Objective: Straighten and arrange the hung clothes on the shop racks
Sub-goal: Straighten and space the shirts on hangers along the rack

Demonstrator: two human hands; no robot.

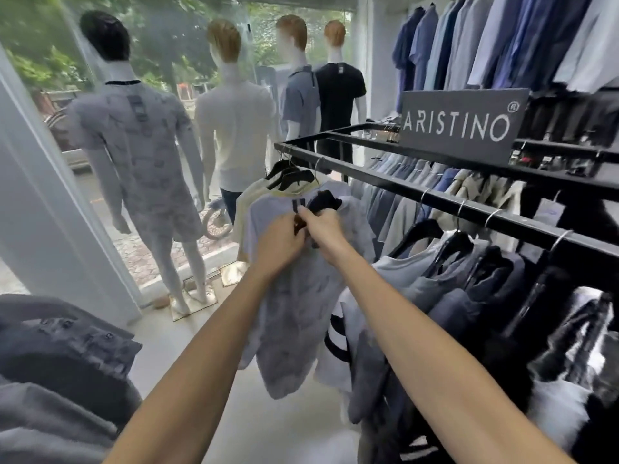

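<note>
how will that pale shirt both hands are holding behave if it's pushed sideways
Probably floppy: the pale shirt hangs in soft folds below the left hand and right hand. Likely light, as the fabric looks thin and drapes loosely. Pushed, it would likely sway and bunch rather than move stiffly.

Two bare forearms reach into view and converge near the centre. The left forearm [207, 346] enters at about 7 o'clock and runs up towards 1 o'clock; the right forearm [418, 329] enters at about 5 o'clock and runs up towards 11 o'clock. Both wrists are nearly straight. The left hand [279, 244] shows its back to the camera, fingers curled forward into the pale lilac-grey hung shirt [294, 313]. The right hand [323, 226] lies just at its 2 o'clock, touching it, with fingers bent and thumb and forefinger pinching the same shirt below its dark collar [323, 200].
</note>
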